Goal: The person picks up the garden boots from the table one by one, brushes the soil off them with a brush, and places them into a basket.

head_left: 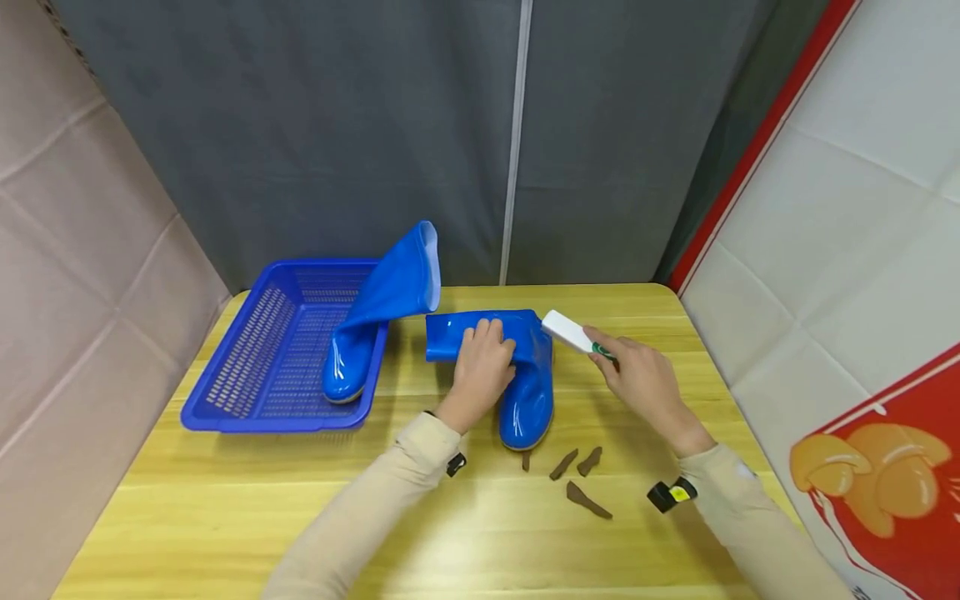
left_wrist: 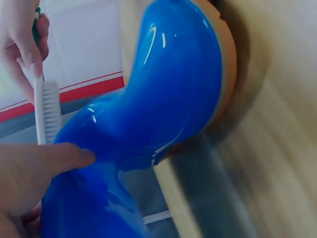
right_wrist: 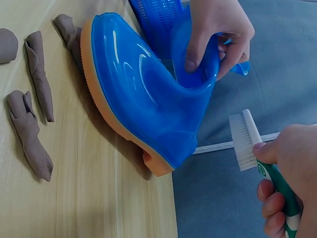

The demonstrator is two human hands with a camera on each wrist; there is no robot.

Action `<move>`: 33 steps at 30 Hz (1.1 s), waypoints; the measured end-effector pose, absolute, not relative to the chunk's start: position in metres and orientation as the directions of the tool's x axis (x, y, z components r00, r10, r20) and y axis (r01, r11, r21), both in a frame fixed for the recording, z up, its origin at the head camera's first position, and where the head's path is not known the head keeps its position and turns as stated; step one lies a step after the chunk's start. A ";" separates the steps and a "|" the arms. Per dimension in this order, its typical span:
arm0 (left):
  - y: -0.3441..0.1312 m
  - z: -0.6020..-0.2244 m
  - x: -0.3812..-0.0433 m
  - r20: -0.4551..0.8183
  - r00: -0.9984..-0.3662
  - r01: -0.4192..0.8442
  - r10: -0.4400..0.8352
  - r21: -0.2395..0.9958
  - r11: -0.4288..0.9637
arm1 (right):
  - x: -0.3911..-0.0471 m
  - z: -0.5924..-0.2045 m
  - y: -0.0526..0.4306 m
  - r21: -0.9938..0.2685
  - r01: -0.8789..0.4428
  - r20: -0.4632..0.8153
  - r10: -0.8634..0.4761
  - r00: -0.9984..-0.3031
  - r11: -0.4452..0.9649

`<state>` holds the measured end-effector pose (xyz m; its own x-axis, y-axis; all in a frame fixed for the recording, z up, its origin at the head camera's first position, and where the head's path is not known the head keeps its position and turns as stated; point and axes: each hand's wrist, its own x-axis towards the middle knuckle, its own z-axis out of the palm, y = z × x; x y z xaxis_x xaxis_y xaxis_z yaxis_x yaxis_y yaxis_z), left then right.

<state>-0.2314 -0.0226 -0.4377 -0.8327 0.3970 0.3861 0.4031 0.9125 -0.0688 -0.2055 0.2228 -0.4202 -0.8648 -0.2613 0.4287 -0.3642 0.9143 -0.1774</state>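
Note:
My left hand [head_left: 482, 367] grips the shaft of a shiny blue rubber boot [head_left: 527, 412], folding it in at the ankle. The boot's toe points toward me, and its orange sole [right_wrist: 106, 116] shows in the right wrist view. Whether it rests fully on the table I cannot tell. In my right hand [head_left: 641, 379] is a white-bristled scrub brush [head_left: 566, 331] with a green and white handle [right_wrist: 280, 186]. The brush head is beside the boot's heel end; in the right wrist view a gap separates them. A second blue boot [head_left: 393, 279] leans in a basket.
The blue plastic basket [head_left: 225, 423] stands at the left of the wooden table [head_left: 465, 533]. Several brown clay-like strips [head_left: 587, 500] lie in front of the gripped boot. A grey curtain [head_left: 337, 142] hangs behind, and a white wall panel [head_left: 847, 233] rises at the right.

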 end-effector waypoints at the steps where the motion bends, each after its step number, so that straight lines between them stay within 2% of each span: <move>1: -0.020 -0.439 -0.231 0.404 -0.827 0.396 0.391 -0.076 0.915 | -0.205 -0.420 0.224 -0.177 -0.363 0.429 -0.260 -0.865 0.915; 6: -0.012 -0.445 -0.225 0.465 -0.810 0.347 0.357 -0.110 0.931 | -0.204 -0.421 0.225 -0.177 -0.363 0.433 -0.259 -0.863 0.915; 11: -0.002 -0.449 -0.216 0.457 -0.834 0.306 0.310 -0.086 0.948 | -0.205 -0.422 0.225 -0.176 -0.361 0.434 -0.256 -0.863 0.916; 20: 0.014 -0.472 -0.203 0.357 -0.913 0.237 0.198 0.068 0.969 | -0.206 -0.426 0.226 -0.177 -0.373 0.435 -0.268 -0.860 0.911; 28: 0.014 -0.476 -0.209 0.391 -0.903 0.288 0.178 0.245 0.926 | -0.204 -0.423 0.228 -0.184 -0.351 0.416 -0.251 -0.874 0.918; 33: 0.013 -0.474 -0.218 0.412 -0.897 0.296 0.163 0.282 0.913 | -0.202 -0.420 0.229 -0.188 -0.337 0.408 -0.239 -0.881 0.922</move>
<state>-0.2179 0.0129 -0.4738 -0.8966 0.1634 0.4117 0.2957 0.9128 0.2817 -0.2023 0.2288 -0.4199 -0.8811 -0.2390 0.4082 -0.3374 0.9223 -0.1884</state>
